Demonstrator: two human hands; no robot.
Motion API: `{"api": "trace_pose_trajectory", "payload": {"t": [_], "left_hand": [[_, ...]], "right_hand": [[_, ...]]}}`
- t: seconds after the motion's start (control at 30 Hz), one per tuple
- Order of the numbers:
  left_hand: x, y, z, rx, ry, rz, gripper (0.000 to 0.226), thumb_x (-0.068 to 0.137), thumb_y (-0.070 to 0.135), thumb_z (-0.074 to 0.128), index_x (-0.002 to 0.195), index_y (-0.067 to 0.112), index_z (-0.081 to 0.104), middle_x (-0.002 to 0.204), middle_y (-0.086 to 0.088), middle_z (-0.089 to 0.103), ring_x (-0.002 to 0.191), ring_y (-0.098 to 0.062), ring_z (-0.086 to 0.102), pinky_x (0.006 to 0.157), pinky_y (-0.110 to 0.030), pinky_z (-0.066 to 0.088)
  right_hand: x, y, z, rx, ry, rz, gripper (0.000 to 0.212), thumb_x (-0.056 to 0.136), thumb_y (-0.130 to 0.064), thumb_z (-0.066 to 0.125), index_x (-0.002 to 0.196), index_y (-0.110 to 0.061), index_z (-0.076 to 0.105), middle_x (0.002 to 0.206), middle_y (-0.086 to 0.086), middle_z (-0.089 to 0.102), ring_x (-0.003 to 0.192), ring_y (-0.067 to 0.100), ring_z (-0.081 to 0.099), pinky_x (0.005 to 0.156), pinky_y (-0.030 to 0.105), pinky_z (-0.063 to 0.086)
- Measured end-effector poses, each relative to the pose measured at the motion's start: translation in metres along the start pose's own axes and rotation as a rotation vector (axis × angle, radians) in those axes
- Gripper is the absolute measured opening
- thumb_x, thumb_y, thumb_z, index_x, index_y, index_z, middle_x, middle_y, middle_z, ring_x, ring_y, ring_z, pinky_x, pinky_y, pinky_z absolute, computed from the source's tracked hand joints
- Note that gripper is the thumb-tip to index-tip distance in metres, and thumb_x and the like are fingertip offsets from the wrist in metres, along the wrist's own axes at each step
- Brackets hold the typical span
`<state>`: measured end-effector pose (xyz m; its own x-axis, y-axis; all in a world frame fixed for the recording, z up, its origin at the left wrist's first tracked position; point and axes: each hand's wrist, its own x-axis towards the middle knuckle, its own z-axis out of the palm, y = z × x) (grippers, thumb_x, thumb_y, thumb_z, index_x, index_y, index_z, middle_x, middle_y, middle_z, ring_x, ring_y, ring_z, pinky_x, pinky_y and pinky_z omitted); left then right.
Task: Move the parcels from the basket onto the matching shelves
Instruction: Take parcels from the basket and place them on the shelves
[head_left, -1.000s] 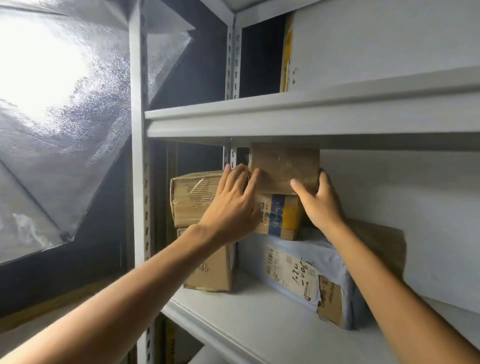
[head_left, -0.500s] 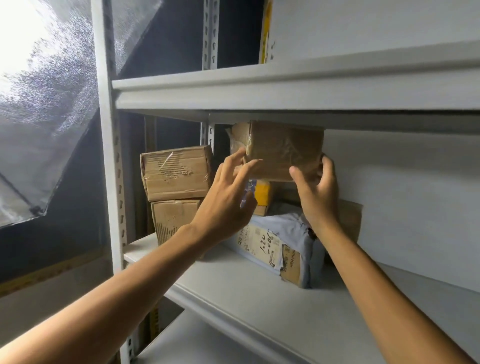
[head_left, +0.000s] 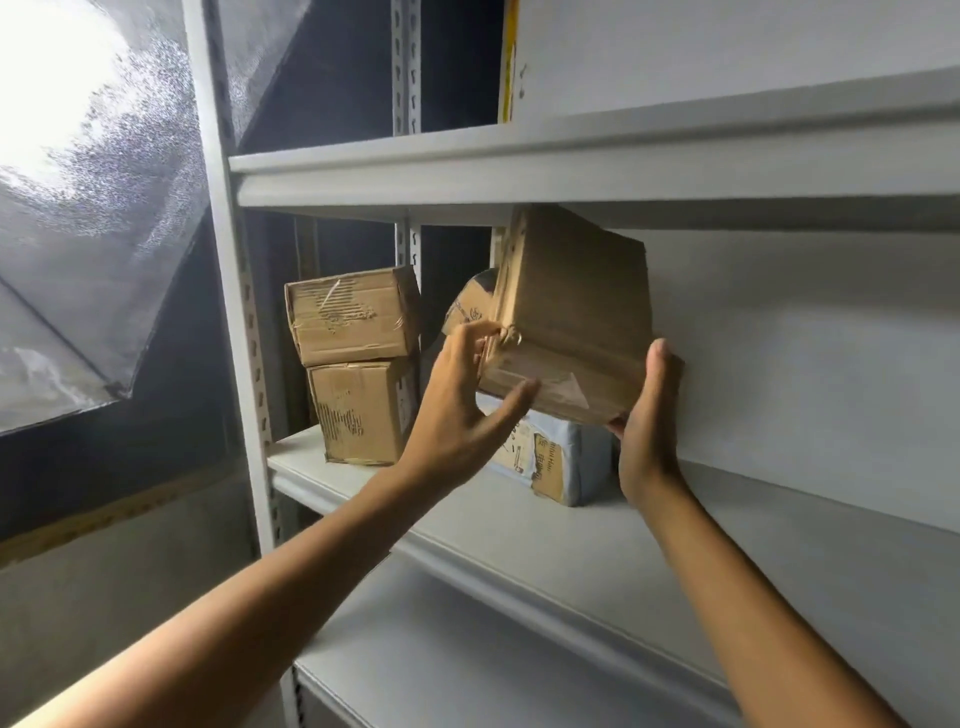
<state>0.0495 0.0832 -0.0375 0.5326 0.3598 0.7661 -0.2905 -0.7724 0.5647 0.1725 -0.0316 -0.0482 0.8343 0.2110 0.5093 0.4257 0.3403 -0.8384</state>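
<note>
A brown cardboard parcel (head_left: 571, 322) is held tilted, high inside the middle shelf (head_left: 363, 499), its top edge just under the shelf above (head_left: 467, 176). The left hand (head_left: 462, 410) has its fingers (head_left: 480, 332) pinched on the parcel's near left corner, thumb spread below the bottom edge. The right hand (head_left: 649, 421) is clamped flat against the parcel's right side, thumb up and fingertips curled under its lower corner. Directly beneath the fingers lies a grey mailer bag (head_left: 561, 457); behind the left fingertips peeks another small parcel (head_left: 470, 306), mostly hidden. Left of the left hand, well apart from it, two boxes (head_left: 358, 364) stand stacked.

Judging by this, several parcels are already shelved and this one is close to being set down, not yet released. The basket is out of view, so what remains cannot be told
</note>
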Motion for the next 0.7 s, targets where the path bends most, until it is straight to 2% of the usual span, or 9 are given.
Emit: {"api": "trace_pose_trajectory", "payload": {"t": [0.1, 0.17, 0.2, 0.3, 0.4, 0.47, 0.53, 0.63, 0.7], "left_hand": [[-0.007, 0.011, 0.002, -0.151, -0.047, -0.122, 0.05, 0.077, 0.056, 0.058, 0.116, 0.033, 0.038, 0.12, 0.018, 0.052, 0.102, 0.0, 0.056, 0.071, -0.003, 0.045], [-0.01, 0.012, 0.004, -0.234, -0.054, -0.181, 0.05, 0.08, 0.057, 0.06, 0.117, 0.029, 0.04, 0.112, 0.02, 0.051, 0.098, 0.0, 0.057, 0.064, 0.001, 0.043], [-0.012, 0.011, 0.005, -0.263, -0.059, -0.199, 0.051, 0.081, 0.055, 0.06, 0.12, 0.03, 0.04, 0.115, 0.017, 0.051, 0.1, -0.002, 0.056, 0.064, 0.001, 0.043], [-0.016, 0.005, 0.007, -0.325, -0.109, -0.214, 0.055, 0.078, 0.049, 0.057, 0.129, 0.037, 0.039, 0.132, 0.007, 0.046, 0.11, -0.009, 0.053, 0.069, -0.007, 0.048], [-0.016, 0.001, 0.008, -0.358, -0.171, -0.187, 0.058, 0.077, 0.047, 0.06, 0.13, 0.037, 0.039, 0.127, 0.011, 0.048, 0.108, -0.007, 0.053, 0.068, -0.005, 0.047], [-0.013, -0.001, 0.012, -0.381, -0.208, -0.17, 0.059, 0.08, 0.048, 0.067, 0.13, 0.034, 0.041, 0.119, 0.017, 0.05, 0.105, -0.004, 0.054, 0.067, -0.003, 0.046], [-0.011, -0.003, 0.016, -0.402, -0.248, -0.168, 0.061, 0.076, 0.049, 0.065, 0.129, 0.03, 0.041, 0.118, 0.014, 0.053, 0.104, -0.003, 0.055, 0.068, -0.007, 0.048], [-0.014, -0.004, 0.025, -0.441, -0.337, -0.163, 0.057, 0.074, 0.046, 0.063, 0.125, 0.028, 0.043, 0.124, 0.007, 0.054, 0.109, -0.01, 0.056, 0.082, -0.023, 0.049], [-0.018, -0.005, 0.032, -0.486, -0.4, -0.144, 0.052, 0.075, 0.04, 0.064, 0.121, 0.025, 0.045, 0.124, 0.005, 0.057, 0.108, -0.013, 0.058, 0.086, -0.033, 0.051]], "right_hand": [[-0.013, -0.005, -0.016, 0.0, 0.014, 0.026, 0.024, 0.081, -0.053, 0.048, 0.097, -0.036, 0.052, 0.112, 0.002, 0.061, 0.11, 0.023, 0.058, 0.097, 0.055, 0.047], [-0.018, -0.004, -0.024, 0.016, -0.032, 0.014, 0.023, 0.08, -0.044, 0.054, 0.1, -0.031, 0.051, 0.11, 0.001, 0.063, 0.105, 0.021, 0.061, 0.095, 0.051, 0.049], [-0.021, -0.005, -0.028, 0.027, -0.053, 0.005, 0.026, 0.081, -0.039, 0.057, 0.105, -0.029, 0.052, 0.111, 0.0, 0.063, 0.103, 0.015, 0.063, 0.094, 0.046, 0.051], [-0.028, -0.009, -0.038, -0.024, -0.112, -0.045, 0.039, 0.083, -0.03, 0.061, 0.121, -0.028, 0.052, 0.11, -0.009, 0.065, 0.091, -0.008, 0.063, 0.083, 0.018, 0.052], [-0.031, -0.012, -0.048, -0.096, -0.111, -0.056, 0.042, 0.084, -0.03, 0.059, 0.126, -0.026, 0.054, 0.112, -0.013, 0.065, 0.095, -0.009, 0.061, 0.077, 0.008, 0.047], [-0.034, -0.013, -0.055, -0.162, -0.087, -0.044, 0.049, 0.083, -0.034, 0.059, 0.131, -0.026, 0.053, 0.116, -0.011, 0.064, 0.102, -0.005, 0.059, 0.075, 0.006, 0.045], [-0.04, -0.014, -0.062, -0.186, -0.042, -0.028, 0.046, 0.089, -0.032, 0.062, 0.133, -0.026, 0.053, 0.12, -0.009, 0.064, 0.106, -0.001, 0.059, 0.075, 0.007, 0.046], [-0.052, -0.017, -0.075, -0.191, 0.061, 0.01, 0.04, 0.09, -0.036, 0.063, 0.128, -0.03, 0.056, 0.117, -0.011, 0.066, 0.107, 0.006, 0.062, 0.08, 0.016, 0.048], [-0.062, -0.021, -0.086, -0.176, 0.124, 0.044, 0.046, 0.084, -0.044, 0.067, 0.128, -0.037, 0.056, 0.115, -0.013, 0.067, 0.106, 0.006, 0.063, 0.082, 0.022, 0.049]]}}
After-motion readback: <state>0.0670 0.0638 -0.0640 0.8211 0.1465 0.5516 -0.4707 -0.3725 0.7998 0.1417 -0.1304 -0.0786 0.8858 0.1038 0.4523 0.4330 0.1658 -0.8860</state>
